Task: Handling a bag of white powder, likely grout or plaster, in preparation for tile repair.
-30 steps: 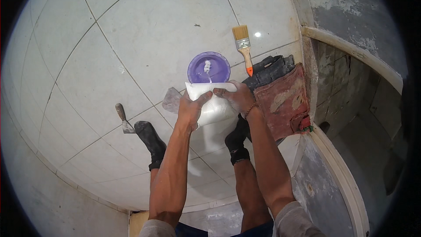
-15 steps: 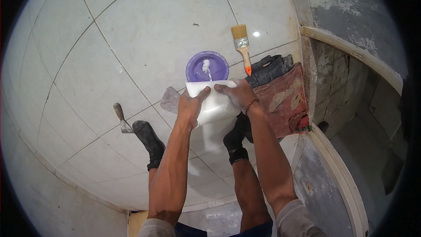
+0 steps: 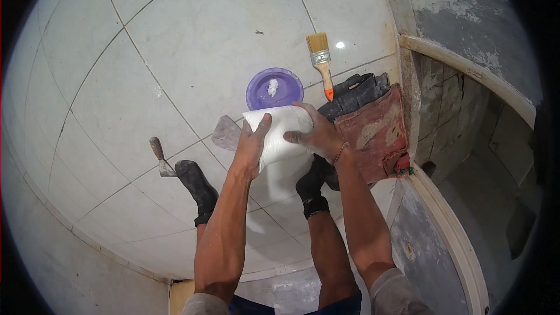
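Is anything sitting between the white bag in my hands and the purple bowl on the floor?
Nothing visible does. The white plastic bag of powder is held by the left hand and right hand just above the round purple bowl. The orange-handled paintbrush lies to the bowl's right, clear of the gap.

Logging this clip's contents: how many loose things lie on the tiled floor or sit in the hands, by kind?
Bag, white, held in both hands: 1
Bowl, purple: 1
Paintbrush: 1
Trowel: 1
Tool pouch, red and black: 1
Clear plastic scrap: 1
Total: 6
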{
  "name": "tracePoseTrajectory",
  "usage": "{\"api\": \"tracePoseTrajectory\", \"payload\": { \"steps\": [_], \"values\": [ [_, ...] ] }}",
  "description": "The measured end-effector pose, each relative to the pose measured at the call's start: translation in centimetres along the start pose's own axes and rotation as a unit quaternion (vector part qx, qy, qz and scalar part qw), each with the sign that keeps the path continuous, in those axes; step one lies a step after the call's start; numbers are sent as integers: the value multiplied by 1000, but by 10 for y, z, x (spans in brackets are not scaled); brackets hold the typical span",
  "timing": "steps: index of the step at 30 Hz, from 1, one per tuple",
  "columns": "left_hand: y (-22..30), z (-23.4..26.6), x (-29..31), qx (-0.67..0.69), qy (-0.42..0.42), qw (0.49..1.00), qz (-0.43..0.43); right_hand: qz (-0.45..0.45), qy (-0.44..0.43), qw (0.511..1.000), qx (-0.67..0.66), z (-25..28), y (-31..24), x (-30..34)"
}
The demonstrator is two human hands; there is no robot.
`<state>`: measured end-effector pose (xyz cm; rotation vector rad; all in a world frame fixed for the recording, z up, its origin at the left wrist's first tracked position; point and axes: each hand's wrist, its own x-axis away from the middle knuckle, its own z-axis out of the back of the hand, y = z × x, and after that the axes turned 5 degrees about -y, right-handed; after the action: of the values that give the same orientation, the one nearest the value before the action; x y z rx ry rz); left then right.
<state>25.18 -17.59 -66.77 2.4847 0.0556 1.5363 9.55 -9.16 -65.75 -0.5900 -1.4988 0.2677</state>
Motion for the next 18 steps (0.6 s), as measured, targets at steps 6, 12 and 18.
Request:
{"api": "tracePoseTrajectory", "payload": {
  "steps": [6,12,18],
  "values": [
    [-14,17,-2,9,8,999,48,13,-60,991,118,-6,-20,10],
    [-8,10,-5,-6,13,999,39,0,-31,996,83,-5,-20,7],
    [-6,4,-5,-31,63,997,15,-23,4,998,66,-7,-14,3]
  ]
}}
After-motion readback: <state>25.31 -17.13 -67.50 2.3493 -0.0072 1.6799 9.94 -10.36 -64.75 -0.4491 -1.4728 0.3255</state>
